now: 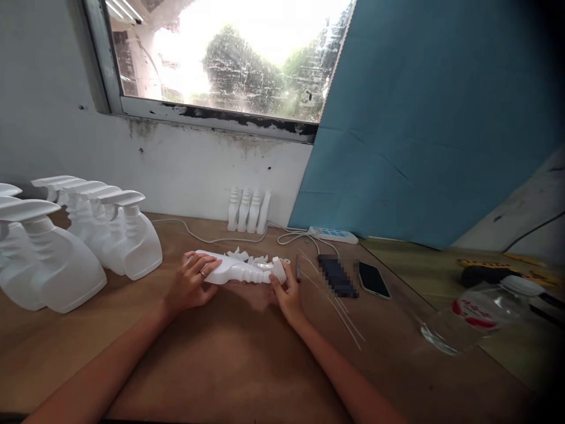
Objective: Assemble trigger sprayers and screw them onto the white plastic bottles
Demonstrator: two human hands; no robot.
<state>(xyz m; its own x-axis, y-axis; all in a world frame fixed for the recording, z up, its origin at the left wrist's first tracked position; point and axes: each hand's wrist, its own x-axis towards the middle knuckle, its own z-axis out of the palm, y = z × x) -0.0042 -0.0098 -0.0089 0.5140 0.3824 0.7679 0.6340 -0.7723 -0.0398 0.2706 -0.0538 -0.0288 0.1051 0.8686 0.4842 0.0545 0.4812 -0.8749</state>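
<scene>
A white plastic spray bottle (241, 272) lies on its side above the brown tabletop, its ribbed neck pointing right. My left hand (192, 280), with a ring on one finger, is wrapped round the bottle's wide base end. At the neck end, my right hand (289, 294) grips a small white spray-head part (278, 269) between thumb and fingers. Whether that part is joined to the neck, I cannot tell. Just behind the bottle lies a small pile of loose white trigger pieces (238, 254), partly hidden by it.
Several white spray bottles (136, 241) with heads stand at left. Several narrow white bottle-shaped parts (255, 212) line the wall. A power strip (333, 235), a phone (374, 280), thin pale strands (344, 321) and a clear water bottle (477, 315) are at right.
</scene>
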